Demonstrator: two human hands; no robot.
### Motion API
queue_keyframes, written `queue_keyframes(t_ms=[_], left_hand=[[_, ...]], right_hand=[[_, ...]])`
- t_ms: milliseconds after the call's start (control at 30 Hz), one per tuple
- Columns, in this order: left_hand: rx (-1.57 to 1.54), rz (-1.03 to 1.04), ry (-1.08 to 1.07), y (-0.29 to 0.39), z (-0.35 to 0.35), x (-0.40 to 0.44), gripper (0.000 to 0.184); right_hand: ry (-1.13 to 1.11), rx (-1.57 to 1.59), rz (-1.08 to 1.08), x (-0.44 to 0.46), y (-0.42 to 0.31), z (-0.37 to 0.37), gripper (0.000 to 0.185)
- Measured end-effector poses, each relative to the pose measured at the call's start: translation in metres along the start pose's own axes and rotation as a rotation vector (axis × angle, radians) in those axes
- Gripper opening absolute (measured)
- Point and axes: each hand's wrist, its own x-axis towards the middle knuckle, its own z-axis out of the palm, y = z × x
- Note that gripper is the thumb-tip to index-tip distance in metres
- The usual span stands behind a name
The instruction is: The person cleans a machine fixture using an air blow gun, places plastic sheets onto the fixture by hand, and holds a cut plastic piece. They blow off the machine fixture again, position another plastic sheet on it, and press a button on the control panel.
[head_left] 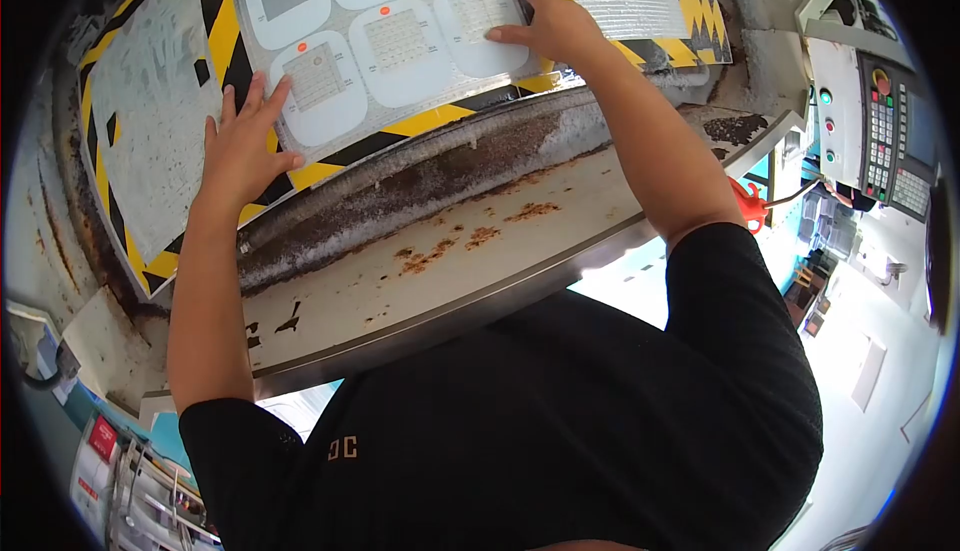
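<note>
Right now, a big shiny sheet point(345, 26) lies at the top of the frame, going from the left side to past the middle. It has a yellow and black striped edge point(440, 117), and white shapes point(335, 123) with round corners, little red dots and grey squares.

The left hand point(243, 141) is open at the upper left. It lies flat with its fingers spread, and the fingertips reach the nearest white shape. The right hand point(565, 31) is open too, near the top middle. Its thumb is over another white shape and its pointing finger is on a black stripe. Its other fingers are hidden.

Below the sheet, across the middle, runs a pale ledge point(560, 241) with brown rusty spots. At the upper right is a control panel point(880, 136) with lots of small buttons. A red thing point(748, 206) peeks out beside the right arm. The person's black shirt point(560, 421) fills the bottom middle.
</note>
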Motion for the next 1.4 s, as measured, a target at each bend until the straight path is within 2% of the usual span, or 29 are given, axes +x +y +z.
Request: queue_keyframes(t_ms=[1400], left_hand=[[0.021,0.019,0.011,-0.0031,0.0028,0.0006,0.097]], right_hand=[[0.025,0.071,-0.003,-0.0022,-0.0012,0.0010,0.093]])
